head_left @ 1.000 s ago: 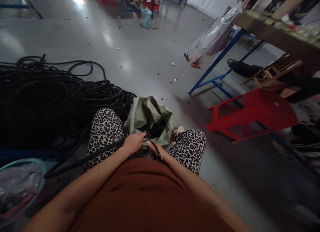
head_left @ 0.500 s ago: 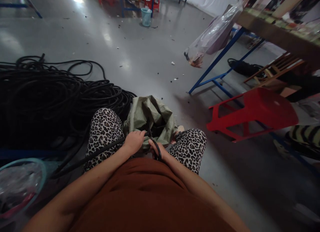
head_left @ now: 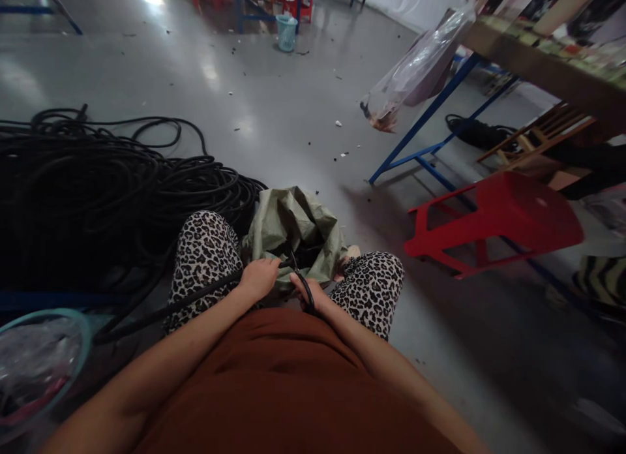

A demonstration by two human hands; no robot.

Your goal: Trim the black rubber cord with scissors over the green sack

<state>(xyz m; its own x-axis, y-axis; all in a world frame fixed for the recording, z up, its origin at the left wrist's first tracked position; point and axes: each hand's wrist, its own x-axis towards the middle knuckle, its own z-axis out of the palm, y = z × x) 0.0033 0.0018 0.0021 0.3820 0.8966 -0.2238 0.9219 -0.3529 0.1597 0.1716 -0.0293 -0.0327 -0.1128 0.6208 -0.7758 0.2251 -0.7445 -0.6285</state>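
Note:
My left hand [head_left: 261, 278] is closed around a black rubber-like cord [head_left: 205, 289], whose end sticks out past my fingers to the right. Black-handled scissors [head_left: 306, 291] are in my right hand [head_left: 313, 294], closed about the handles. Their blades point up and away from me, at the cord's end; whether they touch it I cannot tell. Both hands are over the near rim of an open greenish woven sack [head_left: 323, 222], which stands between my knees. Dark pieces lie inside the sack, too dim to make out.
A large heap of black cord [head_left: 122, 186] lies on the left. Near it stands a light-blue basket [head_left: 81, 320] of clear plastic. On the right are a red stool [head_left: 493, 219] and a blue-legged table [head_left: 425, 118] with a plastic bag [head_left: 415, 62] hanging from it. Small scraps dot the floor.
My left hand has shifted slightly left along with the cord, so more of the cord's end shows beside the scissor blades. My right hand stays nearly in place.

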